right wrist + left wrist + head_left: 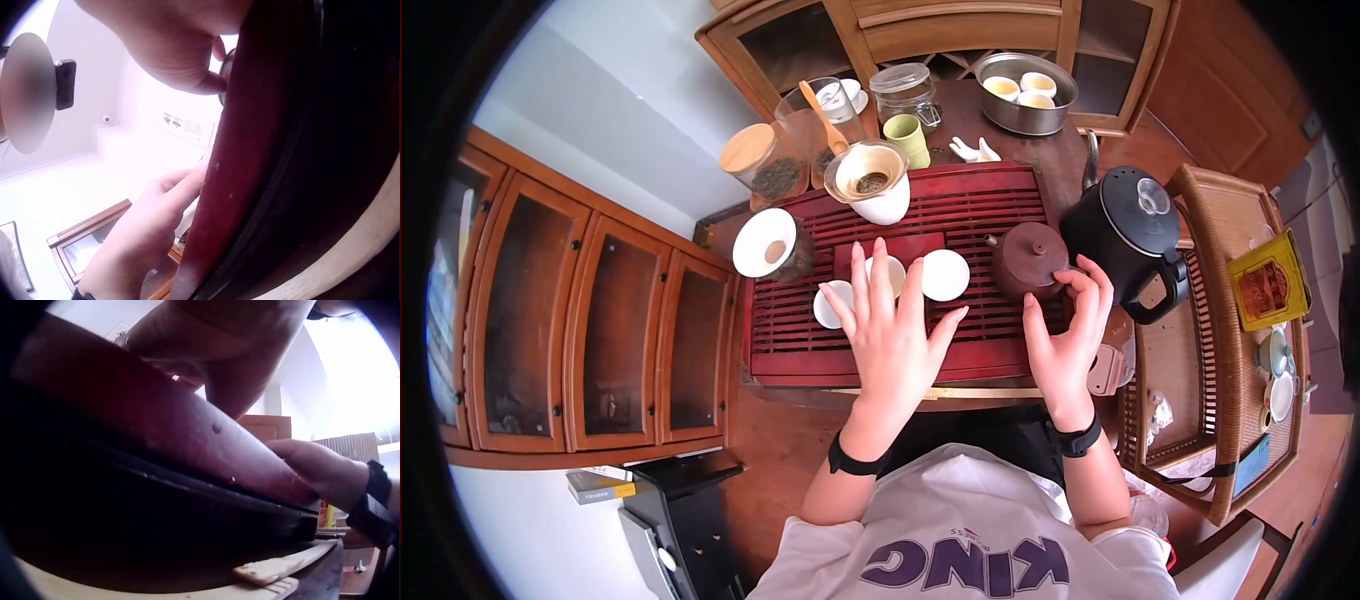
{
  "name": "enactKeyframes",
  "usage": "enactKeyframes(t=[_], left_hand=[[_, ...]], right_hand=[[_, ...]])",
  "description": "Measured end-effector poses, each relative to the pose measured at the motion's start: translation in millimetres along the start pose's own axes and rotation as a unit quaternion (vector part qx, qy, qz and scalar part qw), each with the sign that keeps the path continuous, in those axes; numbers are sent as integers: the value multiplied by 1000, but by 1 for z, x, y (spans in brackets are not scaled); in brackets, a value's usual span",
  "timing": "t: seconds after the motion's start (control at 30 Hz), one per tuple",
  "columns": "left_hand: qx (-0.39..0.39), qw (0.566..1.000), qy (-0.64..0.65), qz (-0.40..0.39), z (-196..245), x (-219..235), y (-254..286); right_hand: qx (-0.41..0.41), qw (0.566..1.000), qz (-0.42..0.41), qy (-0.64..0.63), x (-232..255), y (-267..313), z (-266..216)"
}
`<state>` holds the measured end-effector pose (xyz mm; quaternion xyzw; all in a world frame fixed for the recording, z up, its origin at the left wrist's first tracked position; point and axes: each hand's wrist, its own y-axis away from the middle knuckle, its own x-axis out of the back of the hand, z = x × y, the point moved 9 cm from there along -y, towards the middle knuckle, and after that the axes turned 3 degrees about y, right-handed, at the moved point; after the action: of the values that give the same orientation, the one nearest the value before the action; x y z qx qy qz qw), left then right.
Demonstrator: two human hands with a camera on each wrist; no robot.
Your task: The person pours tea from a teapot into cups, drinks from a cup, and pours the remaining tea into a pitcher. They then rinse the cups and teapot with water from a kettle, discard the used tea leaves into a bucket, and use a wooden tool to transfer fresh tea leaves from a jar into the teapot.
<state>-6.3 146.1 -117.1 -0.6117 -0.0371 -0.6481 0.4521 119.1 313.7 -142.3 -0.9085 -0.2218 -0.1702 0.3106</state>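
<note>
In the head view, my left hand (895, 340) reaches over the red slatted tea tray (990, 355) with its fingers spread. Its fingertips overlap a white cup (832, 308) and a second cup (890, 268), partly hidden behind the fingers. Another white cup (945, 275) stands just right of that hand. A brown clay teapot (1025, 255), its lid on and spout to the left, sits at the tray's right. Around its right side curl the fingers of my right hand (1068, 345), thumb low against the body; the handle is hidden by the hand.
Right of the tray stands a black kettle (1125, 215). Behind are a strainer (870, 175) on a white pitcher, a green cup (908, 140), glass jars and a steel bowl (1030, 115) of cups. A white cup-shaped vessel (765, 245) stands left. A wicker shelf (1215, 400) borders the right.
</note>
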Motion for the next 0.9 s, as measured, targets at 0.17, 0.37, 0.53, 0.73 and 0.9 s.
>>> enactKeyframes(t=[0.17, 0.37, 0.53, 0.73, 0.9], left_hand=[[38, 996, 50, 61, -45, 40, 10], [160, 973, 161, -43, -103, 33, 21], [140, 969, 188, -74, -98, 34, 11], [27, 982, 186, 1, -29, 89, -28], [-29, 971, 211, -113, 17, 31, -46]], right_hand=[[-5, 1000, -2, 0, 1, 0, -1], [-3, 1000, -2, 0, 0, -1, 0], [-3, 1000, 4, -5, -1, 1, 3], [2, 1000, 5, -5, 1, 1, 0], [12, 1000, 7, 0, 2, 0, -2]])
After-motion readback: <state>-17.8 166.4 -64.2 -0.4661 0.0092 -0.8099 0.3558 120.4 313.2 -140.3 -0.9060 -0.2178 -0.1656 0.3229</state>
